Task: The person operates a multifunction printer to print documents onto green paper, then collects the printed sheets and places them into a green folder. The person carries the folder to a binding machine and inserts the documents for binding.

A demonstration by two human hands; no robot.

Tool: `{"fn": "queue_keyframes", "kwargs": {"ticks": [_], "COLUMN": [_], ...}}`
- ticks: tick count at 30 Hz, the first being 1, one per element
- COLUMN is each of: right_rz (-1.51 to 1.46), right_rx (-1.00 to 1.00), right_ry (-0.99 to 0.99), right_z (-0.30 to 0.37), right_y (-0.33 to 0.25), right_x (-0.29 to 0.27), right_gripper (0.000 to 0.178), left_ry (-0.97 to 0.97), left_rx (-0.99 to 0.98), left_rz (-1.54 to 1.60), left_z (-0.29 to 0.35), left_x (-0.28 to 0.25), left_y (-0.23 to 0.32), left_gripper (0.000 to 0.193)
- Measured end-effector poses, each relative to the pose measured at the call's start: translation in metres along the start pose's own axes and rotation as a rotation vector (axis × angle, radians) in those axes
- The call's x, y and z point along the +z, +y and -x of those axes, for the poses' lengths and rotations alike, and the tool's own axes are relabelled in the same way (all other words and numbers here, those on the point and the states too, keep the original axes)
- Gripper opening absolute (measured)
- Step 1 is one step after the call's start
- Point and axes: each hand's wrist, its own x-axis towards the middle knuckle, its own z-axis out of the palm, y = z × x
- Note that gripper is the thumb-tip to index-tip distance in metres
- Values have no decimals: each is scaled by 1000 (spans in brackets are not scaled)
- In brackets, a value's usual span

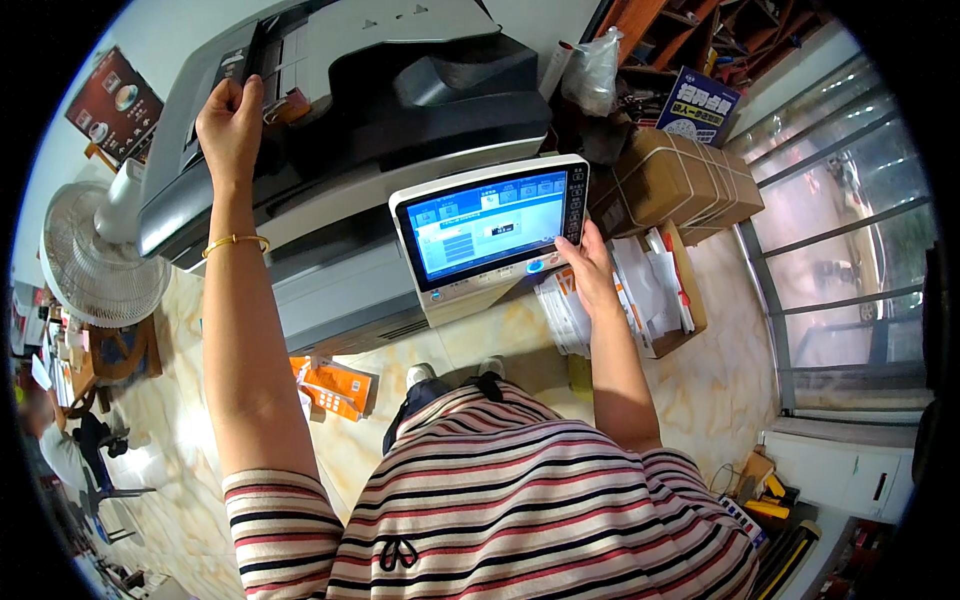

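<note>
A large grey and black photocopier (440,120) stands in front of me, its document feeder (290,60) at the top. My left hand (230,125) is closed at the feeder's left part, fingers curled and thumb pointing away from me; what it grips, if anything, is hidden. A tilted touchscreen panel (395,200) in a white frame juts from the copier's near side, its blue menu screen (470,245) lit. My right hand (592,272) grips the panel's lower right corner, with the thumb on the front by the screen's edge and the fingers along the side.
Right of the copier are a strapped cardboard box (670,185) and an open box of papers (690,300), near a barred window (840,230). On the floor lies an orange package (338,388). A white fan (95,250) stands left; another person (65,455) sits beyond.
</note>
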Motion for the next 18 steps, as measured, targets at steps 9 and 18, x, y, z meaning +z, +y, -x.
{"fn": "queue_keyframes", "kwargs": {"ticks": [9,18], "right_rz": [4,-8], "right_rx": [2,18], "right_ry": [-3,-2], "right_z": [-2,-1], "right_y": [7,10], "right_x": [-3,-3], "right_gripper": [58,57], "left_ry": [0,2], "left_rx": [22,27], "left_rz": [-20,-62], "left_z": [-1,-1], "left_x": [0,-1], "left_y": [-1,-7], "left_gripper": [41,41]}}
